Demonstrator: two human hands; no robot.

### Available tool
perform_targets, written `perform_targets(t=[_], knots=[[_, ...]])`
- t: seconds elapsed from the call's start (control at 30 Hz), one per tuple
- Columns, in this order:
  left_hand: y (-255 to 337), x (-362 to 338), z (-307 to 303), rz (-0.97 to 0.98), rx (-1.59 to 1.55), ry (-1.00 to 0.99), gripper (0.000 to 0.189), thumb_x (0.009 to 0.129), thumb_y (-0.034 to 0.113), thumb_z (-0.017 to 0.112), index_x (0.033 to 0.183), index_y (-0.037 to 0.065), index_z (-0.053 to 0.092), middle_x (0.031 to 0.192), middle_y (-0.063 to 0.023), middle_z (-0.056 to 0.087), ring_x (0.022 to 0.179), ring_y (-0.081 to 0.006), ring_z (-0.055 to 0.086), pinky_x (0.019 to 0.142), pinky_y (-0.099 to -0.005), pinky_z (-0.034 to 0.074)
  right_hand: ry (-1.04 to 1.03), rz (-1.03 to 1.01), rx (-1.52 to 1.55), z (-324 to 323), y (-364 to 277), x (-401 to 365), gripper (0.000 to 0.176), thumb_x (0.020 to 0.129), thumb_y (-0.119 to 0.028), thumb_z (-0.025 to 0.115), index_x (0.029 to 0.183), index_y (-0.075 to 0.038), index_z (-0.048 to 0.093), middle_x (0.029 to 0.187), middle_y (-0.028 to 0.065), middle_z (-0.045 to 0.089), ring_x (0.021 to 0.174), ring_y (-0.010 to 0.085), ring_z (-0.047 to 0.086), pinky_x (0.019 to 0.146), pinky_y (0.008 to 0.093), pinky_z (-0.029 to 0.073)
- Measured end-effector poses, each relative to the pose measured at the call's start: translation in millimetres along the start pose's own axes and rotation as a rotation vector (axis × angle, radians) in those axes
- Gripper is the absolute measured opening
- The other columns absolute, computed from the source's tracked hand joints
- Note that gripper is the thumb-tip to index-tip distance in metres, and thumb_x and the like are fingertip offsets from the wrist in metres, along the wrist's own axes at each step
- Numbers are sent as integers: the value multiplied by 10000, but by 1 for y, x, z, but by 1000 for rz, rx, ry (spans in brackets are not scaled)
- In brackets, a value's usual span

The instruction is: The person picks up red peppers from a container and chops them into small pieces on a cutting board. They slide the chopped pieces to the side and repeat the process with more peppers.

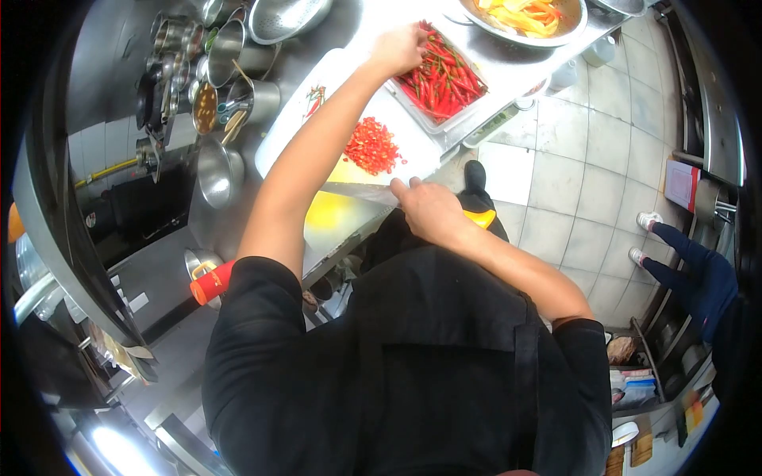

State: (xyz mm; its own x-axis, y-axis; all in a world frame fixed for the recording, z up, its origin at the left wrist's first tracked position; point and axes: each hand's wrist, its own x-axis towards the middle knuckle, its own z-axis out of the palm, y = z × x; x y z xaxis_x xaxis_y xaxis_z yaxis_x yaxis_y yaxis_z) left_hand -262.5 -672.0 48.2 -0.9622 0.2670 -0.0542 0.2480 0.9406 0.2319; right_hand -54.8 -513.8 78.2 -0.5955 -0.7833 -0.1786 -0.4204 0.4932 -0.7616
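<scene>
My left hand (pixel 399 51) reaches over the near-left rim of a clear plastic container (pixel 439 127), its fingers curled down onto the red chilies (pixel 444 79) inside. Its fingertips are partly hidden. My right hand (pixel 431 208) is wrapped around a knife (pixel 361 191), whose yellow handle end shows behind the wrist. The blade points left along the near edge of the white cutting board (pixel 286 131). A pile of chopped red chili (pixel 372 146) lies on the board just beyond the blade. A few stem scraps (pixel 315 100) are at the board's left, partly behind my left forearm.
A metal bowl of orange and yellow strips (pixel 528 17) stands at the far right of the counter. Left are a colander (pixel 287 17), a steel bowl (pixel 220 170) and pots with utensils. Below the counter's right edge is a tiled floor (pixel 571 198); another person's legs (pixel 675 258) show farther right.
</scene>
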Motion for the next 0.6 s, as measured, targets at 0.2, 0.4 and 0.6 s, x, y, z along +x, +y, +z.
perform_targets(t=[0.2, 0.4, 0.6], knots=[[-8, 2, -18, -194, -463, 258, 114, 763, 135, 561, 812, 52, 622, 626, -136, 586, 594, -274, 585, 614, -358, 472, 7, 2, 21, -2, 1, 0, 376, 661, 13, 616, 1011, -14, 483, 811, 184, 586, 745, 350, 619, 637, 429, 502], [8, 3, 5, 294, -114, 62, 196, 790, 90, 467, 874, 87, 644, 816, -111, 623, 726, -281, 601, 668, -385, 484, 23, -24, 9, 1, 2, 0, 381, 657, 11, 620, 1011, -14, 483, 801, 182, 584, 735, 347, 618, 621, 429, 497], [24, 2, 19, 351, 33, -82, 214, 771, 93, 538, 947, 108, 659, 895, -111, 599, 829, -309, 598, 725, -408, 490, 36, -7, 8, 4, 5, -2, 390, 663, 9, 612, 1027, -17, 477, 799, 178, 582, 731, 344, 616, 621, 426, 495]])
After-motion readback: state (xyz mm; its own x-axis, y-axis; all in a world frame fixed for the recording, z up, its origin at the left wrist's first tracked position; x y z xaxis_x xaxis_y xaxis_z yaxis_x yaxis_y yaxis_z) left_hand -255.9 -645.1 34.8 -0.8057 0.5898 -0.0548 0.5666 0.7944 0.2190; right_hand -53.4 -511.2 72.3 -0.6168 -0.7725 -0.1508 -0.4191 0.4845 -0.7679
